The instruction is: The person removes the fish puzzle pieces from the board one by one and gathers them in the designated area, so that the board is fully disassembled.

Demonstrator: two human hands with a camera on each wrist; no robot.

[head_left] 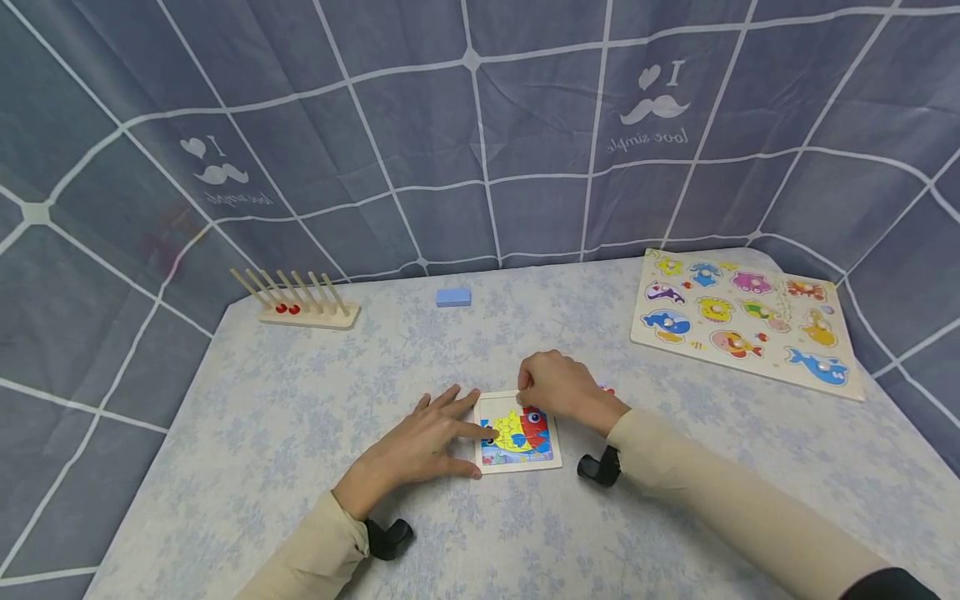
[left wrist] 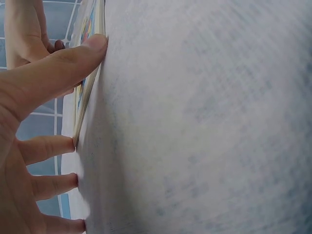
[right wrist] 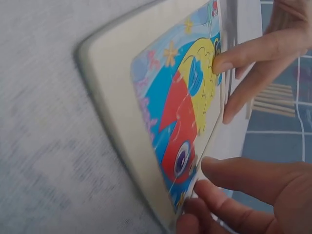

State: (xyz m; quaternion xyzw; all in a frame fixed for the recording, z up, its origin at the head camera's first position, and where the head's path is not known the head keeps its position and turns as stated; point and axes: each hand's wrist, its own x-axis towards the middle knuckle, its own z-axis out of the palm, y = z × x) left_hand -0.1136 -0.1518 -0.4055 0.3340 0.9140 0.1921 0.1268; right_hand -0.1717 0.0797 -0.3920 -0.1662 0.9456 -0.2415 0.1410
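A small jigsaw puzzle (head_left: 513, 437) of a yellow and red fish lies in a pale wooden frame (head_left: 522, 469). Bare wood shows along part of its far side. My left hand (head_left: 431, 442) is spread at the frame's left side, its index finger lying over the fish's tail and its thumb touching the near left corner. Bent over the far right corner is my right hand (head_left: 558, 385), its fingers curled. In the right wrist view, the right thumb (right wrist: 234, 170) and fingertips come together at the frame's edge; I cannot tell what is between them.
A blue block (head_left: 453, 297) sits beyond the puzzle. At the back left stands a wooden peg rack (head_left: 315, 315) with red beads. A large sea-animal peg puzzle board (head_left: 750, 321) lies at the back right. Small colourful bits (head_left: 606, 389) show behind the right wrist. A grey curtain (head_left: 525, 150) hangs behind the table.
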